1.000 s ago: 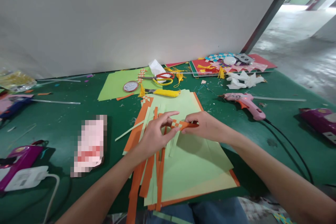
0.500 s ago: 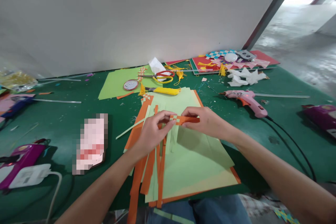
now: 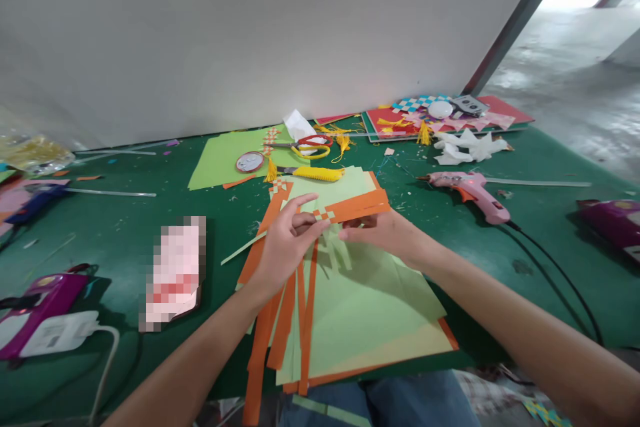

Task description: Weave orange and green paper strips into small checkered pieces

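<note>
Between my hands is a woven paper strip (image 3: 353,207), with a small orange and pale green checkered part at its left and long orange ends to the right. My left hand (image 3: 289,240) pinches the checkered end between thumb and fingers, its index finger raised. From the right, my right hand (image 3: 385,230) holds the orange ends from below, its fingers partly hidden behind them. Thin pale green strips (image 3: 339,250) hang from the weave. Below lies a stack of pale green paper sheets (image 3: 375,307), with loose orange paper strips (image 3: 257,353) along its left side.
Behind the stack lie a yellow-handled cutter (image 3: 317,174), scissors (image 3: 313,147) and a round tin (image 3: 249,162). A pink glue gun (image 3: 470,190) with a cord rests at right. A pixelated phone-like object (image 3: 175,273) and a purple device (image 3: 53,300) are at left.
The woven strip has tilted, its orange ends lifted and turned broad side to view. My right hand has shifted beneath the ends, and my left index finger has risen off the weave.
</note>
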Tool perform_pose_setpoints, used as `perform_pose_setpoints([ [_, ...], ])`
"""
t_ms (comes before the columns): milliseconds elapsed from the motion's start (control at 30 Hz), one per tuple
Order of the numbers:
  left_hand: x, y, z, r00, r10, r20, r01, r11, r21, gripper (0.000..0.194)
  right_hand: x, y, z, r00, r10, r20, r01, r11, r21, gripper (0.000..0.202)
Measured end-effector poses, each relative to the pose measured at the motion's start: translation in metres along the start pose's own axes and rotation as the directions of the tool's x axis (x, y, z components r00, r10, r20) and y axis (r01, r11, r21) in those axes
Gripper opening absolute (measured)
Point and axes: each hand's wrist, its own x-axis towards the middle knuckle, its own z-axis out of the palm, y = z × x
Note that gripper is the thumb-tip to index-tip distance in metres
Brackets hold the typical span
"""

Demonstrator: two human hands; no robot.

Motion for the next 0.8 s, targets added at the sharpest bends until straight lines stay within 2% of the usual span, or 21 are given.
perform_pose_setpoints([
  [133,-0.002,0.0,0.003,0.999,0.004,0.034,-0.004,1.0,0.001,0.046,-0.001,0.003,0.012,0.998,-0.037,-0.055,0.043,0.992,0.119,0.038],
  [267,-0.002,-0.002,0.003,0.998,0.004,0.068,-0.006,1.0,0.024,0.042,-0.001,0.004,0.012,0.987,-0.11,-0.119,0.132,0.973,0.192,0.032],
  [400,-0.001,-0.002,0.002,0.998,0.001,0.066,-0.001,1.0,0.006,0.041,-0.003,0.002,0.01,0.991,-0.036,-0.131,0.067,0.967,0.244,0.024],
  [600,0.001,-0.003,0.0,1.0,0.014,0.024,-0.013,0.999,-0.05,0.04,-0.002,0.0,0.005,0.992,-0.031,-0.119,0.051,0.984,0.17,0.018],
  [733,0.003,-0.003,-0.002,1.0,0.017,0.003,-0.016,0.997,-0.071,0.041,0.0,-0.001,0.0,0.985,0.015,-0.171,0.014,0.986,0.166,0.021],
  [800,0.003,-0.003,-0.002,1.0,0.015,-0.006,-0.016,0.997,-0.069,0.041,0.001,0.0,-0.005,0.977,0.008,-0.214,0.035,0.98,0.195,0.023],
])
